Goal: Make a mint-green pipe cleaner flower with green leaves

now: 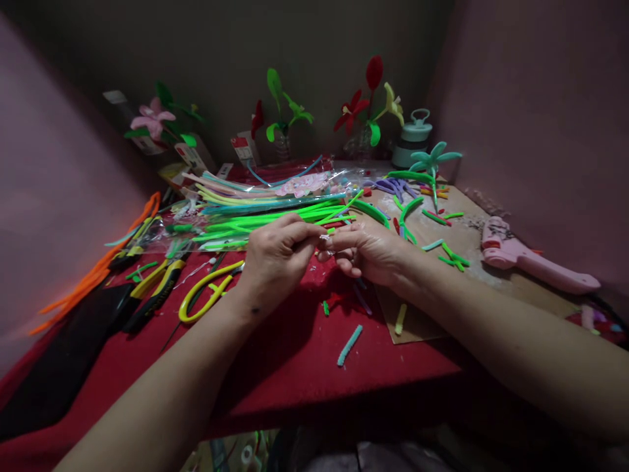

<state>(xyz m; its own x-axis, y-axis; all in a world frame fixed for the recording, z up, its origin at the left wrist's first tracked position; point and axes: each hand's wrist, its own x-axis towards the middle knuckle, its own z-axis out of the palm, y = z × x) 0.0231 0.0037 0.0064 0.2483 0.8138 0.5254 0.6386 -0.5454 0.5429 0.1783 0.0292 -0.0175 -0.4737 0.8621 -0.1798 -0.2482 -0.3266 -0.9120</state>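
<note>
Above the middle of the red-covered table, my two hands meet at the fingertips. My left hand point(282, 259) is closed in a pinch on a small white piece point(325, 238), too tiny to name. From the other side, my right hand point(366, 249) holds the same piece between thumb and forefinger, its other fingers curled loosely below. Just behind the hands lies a bundle of bright green pipe cleaners point(295, 219). Beneath them are a short blue pipe cleaner piece point(350, 345) and a yellow piece point(401, 319).
Yellow-handled scissors point(206, 295) and yellow-black pliers point(156, 288) lie left, beside orange pipe cleaners point(103, 262). A pink glue gun point(538, 255) rests right on brown board point(511, 282). Pipe cleaner flowers point(350, 108) and a teal-lidded bottle point(413, 141) stand along the back wall.
</note>
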